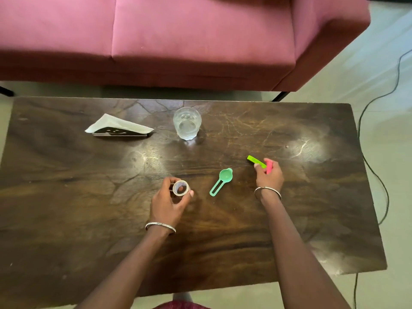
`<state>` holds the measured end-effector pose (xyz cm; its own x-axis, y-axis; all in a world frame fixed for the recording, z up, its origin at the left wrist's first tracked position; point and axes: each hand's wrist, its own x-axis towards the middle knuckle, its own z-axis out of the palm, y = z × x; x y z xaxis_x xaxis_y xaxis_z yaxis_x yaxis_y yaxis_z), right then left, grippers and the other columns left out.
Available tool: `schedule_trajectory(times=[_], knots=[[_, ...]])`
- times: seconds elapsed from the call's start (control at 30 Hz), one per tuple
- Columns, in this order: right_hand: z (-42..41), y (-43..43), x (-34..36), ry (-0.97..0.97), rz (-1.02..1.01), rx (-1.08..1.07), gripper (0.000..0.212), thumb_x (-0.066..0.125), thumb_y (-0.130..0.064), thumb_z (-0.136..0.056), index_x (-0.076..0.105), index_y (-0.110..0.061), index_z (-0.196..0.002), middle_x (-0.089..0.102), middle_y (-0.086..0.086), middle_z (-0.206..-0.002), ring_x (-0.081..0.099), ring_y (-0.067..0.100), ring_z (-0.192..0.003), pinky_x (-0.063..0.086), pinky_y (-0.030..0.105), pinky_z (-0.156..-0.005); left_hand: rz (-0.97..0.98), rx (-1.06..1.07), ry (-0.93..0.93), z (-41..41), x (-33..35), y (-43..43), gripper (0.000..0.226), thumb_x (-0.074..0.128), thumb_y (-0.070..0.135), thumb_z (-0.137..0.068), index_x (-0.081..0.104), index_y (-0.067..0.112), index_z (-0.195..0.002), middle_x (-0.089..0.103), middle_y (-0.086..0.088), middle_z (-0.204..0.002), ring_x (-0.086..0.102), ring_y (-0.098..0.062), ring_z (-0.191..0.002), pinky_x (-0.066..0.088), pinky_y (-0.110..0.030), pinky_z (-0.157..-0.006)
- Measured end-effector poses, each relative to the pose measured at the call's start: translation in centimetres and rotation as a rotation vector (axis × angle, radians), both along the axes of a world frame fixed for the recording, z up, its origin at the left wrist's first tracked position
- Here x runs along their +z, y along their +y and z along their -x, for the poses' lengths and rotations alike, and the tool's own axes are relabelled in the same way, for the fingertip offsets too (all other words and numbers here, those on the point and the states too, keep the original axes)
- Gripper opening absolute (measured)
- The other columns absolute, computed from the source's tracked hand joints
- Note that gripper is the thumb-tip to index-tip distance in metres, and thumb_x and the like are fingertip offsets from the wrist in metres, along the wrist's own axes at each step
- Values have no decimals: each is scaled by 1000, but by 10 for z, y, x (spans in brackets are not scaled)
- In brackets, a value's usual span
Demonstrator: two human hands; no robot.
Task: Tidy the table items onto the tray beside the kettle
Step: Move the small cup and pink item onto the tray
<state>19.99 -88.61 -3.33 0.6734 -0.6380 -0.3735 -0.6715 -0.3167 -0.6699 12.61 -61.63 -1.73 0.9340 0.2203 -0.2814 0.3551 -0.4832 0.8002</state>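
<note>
Left grip (171,197) holding tape roll (180,188) at frame center; right grip (268,175) clutching green highlighter (256,161) and pink marker (269,166). Green scoop (220,181) between, on table (89,219).

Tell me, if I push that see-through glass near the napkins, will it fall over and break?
The glass looks short and wide, so a gentle push would probably slide it on the shiny table rather than tip it. It seems to be real glass, so it could likely break if it fell off. It may hold some water, which could slosh.
</note>
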Motion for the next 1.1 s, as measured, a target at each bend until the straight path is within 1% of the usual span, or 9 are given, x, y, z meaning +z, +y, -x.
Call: schedule_trajectory(times=[0.1, 0.2, 0.3, 0.37, 0.47, 0.6, 0.8, 0.93, 1.1], knots=[[17, 31, 30, -81, -612, -264, 16, 52, -4, -96, 64, -12, -103, 61, 6, -78, 58, 14, -56, 53, 24, -52, 21, 44, 6, 8, 16, 23, 38, 82, 37, -70, 50, 42, -89, 66, 25, -78, 62, 10, -77, 44, -4, -60], [38, 74, 64, -45, -922, -256, 28, 43, 5, -96, 61, -5, -115, 69, 12, -88, 68, 16, -66, 58, 25, -61, 37, 83, -13, 19, 37, 55, 38, 83, 36, -70, 52, 47, -89, 66, 31, -84, 63, 12, -77, 43, -1, -58], [58, 125, 90, -42, -1069, -182, 28, 49, 6, -96, 58, -3, -121, 71, 16, -106, 73, 21, -85, 60, 29, -77, 61, 133, -17, 30, 55, 91, 36, 84, 40, -68, 57, 37, -92, 68, 26, -84, 65, 5, -77, 53, -16, -63], [68, 165, 103, -36, -1116, -156, 30, 55, 3, -94, 55, -3, -123, 70, 17, -115, 73, 24, -95, 59, 34, -86, 65, 179, -30, 39, 66, 121, 35, 85, 39, -66, 61, 37, -91, 69, 19, -85, 66, 2, -79, 52, -16, -63], [78, 228, 118, -14, -1190, -151, 30, 55, 2, -95, 52, 4, -125, 70, 20, -114, 75, 24, -93, 63, 35, -79, 70, 242, -58, 54, 80, 170, 39, 87, 30, -65, 67, 38, -97, 66, 11, -93, 66, -4, -82, 47, -6, -58], [90, 323, 135, 53, -1241, -140, 19, 57, -1, -95, 57, 4, -113, 73, 22, -101, 76, 26, -82, 64, 36, -75, 17, 296, -54, 79, 97, 254, 46, 87, 22, -68, 72, 22, -111, 65, 0, -94, 64, -10, -82, 53, -20, -74], [110, 477, 135, 220, -1155, -22, 2, 68, -6, -88, 67, -6, -90, 73, 5, -73, 70, 14, -62, 61, 25, -59, -20, 498, -13, 117, 109, 404, 44, 86, 22, -69, 68, 17, -110, 71, -1, -103, 67, -19, -95, 56, -42, -85], [123, 580, 123, 261, -1082, 52, 7, 71, -7, -87, 66, -6, -82, 69, 4, -61, 58, 8, -50, 49, 15, -47, -95, 634, 37, 140, 102, 493, 37, 84, 23, -70, 67, 16, -102, 74, -3, -93, 70, -21, -87, 56, -43, -80], [131, 684, 105, 305, -946, 298, 9, 72, 2, -84, 65, 4, -90, 62, 15, -72, 54, 12, -49, 45, 15, -43, -270, 651, 125, 143, 80, 575, 31, 79, 25, -75, 65, 16, -102, 73, -8, -96, 68, -32, -91, 53, -36, -78]])
